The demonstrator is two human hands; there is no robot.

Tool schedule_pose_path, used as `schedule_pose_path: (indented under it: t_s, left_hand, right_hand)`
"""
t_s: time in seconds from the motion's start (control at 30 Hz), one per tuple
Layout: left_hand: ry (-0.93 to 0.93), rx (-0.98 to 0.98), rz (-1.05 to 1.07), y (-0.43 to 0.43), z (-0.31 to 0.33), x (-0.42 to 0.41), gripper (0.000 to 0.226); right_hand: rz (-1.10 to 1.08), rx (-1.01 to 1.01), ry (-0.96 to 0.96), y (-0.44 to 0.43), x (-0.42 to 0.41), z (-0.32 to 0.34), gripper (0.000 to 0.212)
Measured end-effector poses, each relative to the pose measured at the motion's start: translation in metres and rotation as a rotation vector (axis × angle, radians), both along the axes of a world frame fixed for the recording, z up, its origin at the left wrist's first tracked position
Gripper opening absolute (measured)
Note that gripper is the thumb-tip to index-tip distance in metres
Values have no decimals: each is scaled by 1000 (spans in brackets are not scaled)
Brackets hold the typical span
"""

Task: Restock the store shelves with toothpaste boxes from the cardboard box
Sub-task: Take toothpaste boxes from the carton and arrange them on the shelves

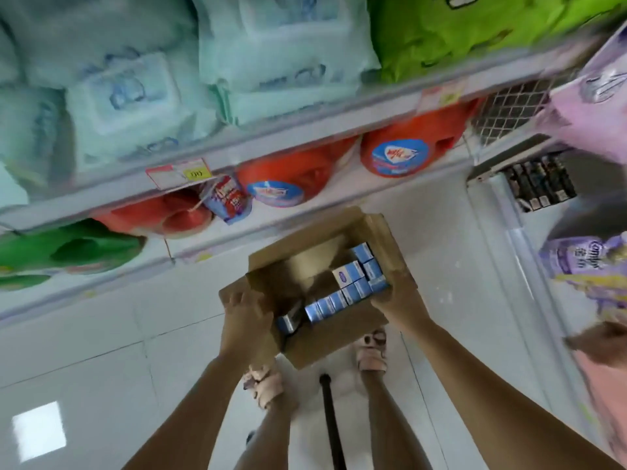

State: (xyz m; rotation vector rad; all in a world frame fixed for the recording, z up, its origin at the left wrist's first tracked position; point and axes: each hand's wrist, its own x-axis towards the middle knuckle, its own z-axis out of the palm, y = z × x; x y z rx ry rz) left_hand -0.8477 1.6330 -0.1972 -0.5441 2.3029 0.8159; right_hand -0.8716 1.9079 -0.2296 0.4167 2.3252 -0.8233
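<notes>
**Open carton gripped at both sides**

The cardboard box (342, 337) is held in front of the shelves (271, 144), flaps open, above the white floor tiles (101, 351) and the person's sandalled feet (371, 351). The left hand (246, 322) is curled over the left flap, fingers folded on its edge. The right hand (398, 300) is clasped round the right wall — its fingertips are hidden by the cardboard. Blue-and-white toothpaste boxes (353, 283) are packed inside the carton along its near and right sides — the far-left part is bare. Red tubs (400, 154) are lined on the lower shelf beyond.
</notes>
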Motion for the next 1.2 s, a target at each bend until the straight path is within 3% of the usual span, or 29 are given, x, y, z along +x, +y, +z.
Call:
schedule_pose_path:
  t_s: [0.03,0.1,0.17,0.37,0.53,0.67,0.93,1.0,1.1,1.2]
  left_hand:
    - [22,1,34,-3,-13,5,20]
    - [44,-25,92,-13,-42,15,46]
    - [68,-37,44,-21,-61,23,59]
    - [89,-27,-44,-32,-86,35,56]
    - [122,-18,-50,-30,-92,44,58]
    - [123,-19,-37,-28,-95,45,58]
    - [10,2,35,-17,-83,48,73]
    - [65,24,142,-4,-73,45,68]
    - [100,78,411,23,-48,36,40]
    - [-32,361,884,52,-9,19,23]
  right_hand:
    - [31,3,31,-4,-2,-13,44]
    - [91,90,-49,-16,-7,-32,61]
    - [113,135,-104,-28,-14,-53,69]
    - [204,131,-73,-56,-35,-113,76]
    - [311,345,13,-62,-34,-146,75]
    - [314,388,-29,-66,-30,-167,87]
    - [175,322,-61,-69,-31,-146,92]
    - [194,305,-61,-73,-32,-124,85]
    - [219,240,-59,-81,-23,-78,74]
    - [170,135,-6,-80,-11,-22,66]
